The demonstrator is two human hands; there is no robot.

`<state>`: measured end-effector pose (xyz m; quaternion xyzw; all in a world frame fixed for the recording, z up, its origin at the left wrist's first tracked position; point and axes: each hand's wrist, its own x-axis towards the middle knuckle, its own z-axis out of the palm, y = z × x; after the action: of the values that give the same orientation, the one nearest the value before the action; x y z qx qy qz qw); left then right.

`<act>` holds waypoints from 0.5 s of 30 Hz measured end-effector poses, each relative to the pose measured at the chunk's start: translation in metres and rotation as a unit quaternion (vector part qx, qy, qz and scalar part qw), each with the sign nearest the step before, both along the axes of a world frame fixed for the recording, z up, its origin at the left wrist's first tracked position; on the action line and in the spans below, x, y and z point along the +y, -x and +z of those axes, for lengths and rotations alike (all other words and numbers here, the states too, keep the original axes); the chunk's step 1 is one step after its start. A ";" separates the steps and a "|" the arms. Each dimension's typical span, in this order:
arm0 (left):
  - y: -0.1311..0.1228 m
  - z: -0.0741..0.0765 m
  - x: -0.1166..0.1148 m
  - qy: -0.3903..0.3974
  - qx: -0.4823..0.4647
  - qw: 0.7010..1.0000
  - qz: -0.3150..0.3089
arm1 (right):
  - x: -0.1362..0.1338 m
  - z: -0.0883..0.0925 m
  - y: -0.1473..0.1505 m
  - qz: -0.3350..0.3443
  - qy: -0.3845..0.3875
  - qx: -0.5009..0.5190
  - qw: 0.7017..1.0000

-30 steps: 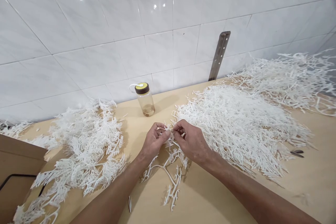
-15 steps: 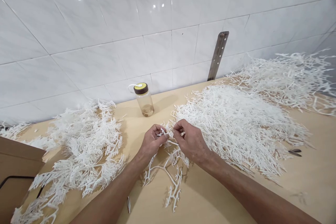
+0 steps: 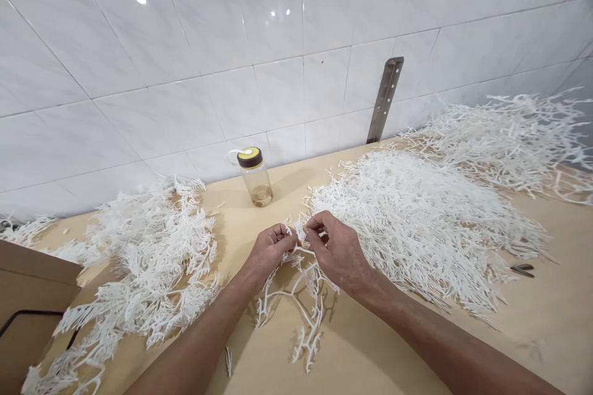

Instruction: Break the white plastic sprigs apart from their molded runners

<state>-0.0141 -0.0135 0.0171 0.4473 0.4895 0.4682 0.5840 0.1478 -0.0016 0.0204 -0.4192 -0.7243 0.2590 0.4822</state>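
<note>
A white plastic branch (image 3: 296, 296) with several forked twigs hangs down over the tabletop between my wrists. My left hand (image 3: 273, 247) is closed, thumb and fingers pinching its upper part. Close beside it, my right hand (image 3: 336, 247) pinches the same white piece near its top, where small sprigs bunch together. The fingertips of both hands are only a little apart, and they hide exactly where the pieces meet. Right of my right hand lies a large heap of thin white sprigs (image 3: 417, 222).
On the left spreads a pile of white branched pieces (image 3: 152, 259), beside a cardboard box (image 3: 32, 302). A clear bottle (image 3: 256, 182) stands near the tiled wall. More white branches (image 3: 509, 136) lie at the back right. A small dark tool (image 3: 522, 270) rests at the right.
The hanging branch has shifted slightly to the right and turned a little under my hands. Both hands keep nearly the same place and grip.
</note>
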 end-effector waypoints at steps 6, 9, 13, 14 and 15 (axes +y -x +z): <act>0.000 0.008 -0.001 0.049 -0.026 0.998 -0.034 | 0.000 -0.001 -0.001 0.008 -0.049 -0.009 0.999; 0.003 0.010 0.000 0.063 -0.044 0.997 -0.032 | 0.000 -0.002 -0.002 0.010 -0.065 -0.020 0.998; 0.005 0.007 0.002 0.063 -0.062 0.996 -0.015 | 0.000 -0.002 -0.001 0.018 -0.079 -0.027 0.996; 0.006 0.006 0.002 0.059 -0.062 0.996 -0.009 | 0.000 -0.002 -0.001 0.020 -0.082 -0.027 0.996; 0.005 0.006 0.002 0.056 -0.061 0.997 -0.003 | 0.000 -0.002 -0.001 0.021 -0.083 -0.027 0.996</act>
<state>-0.0195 -0.0118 0.0231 0.3858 0.4768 0.4648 0.6386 0.1486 -0.0012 0.0181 -0.3690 -0.7649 0.1964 0.4900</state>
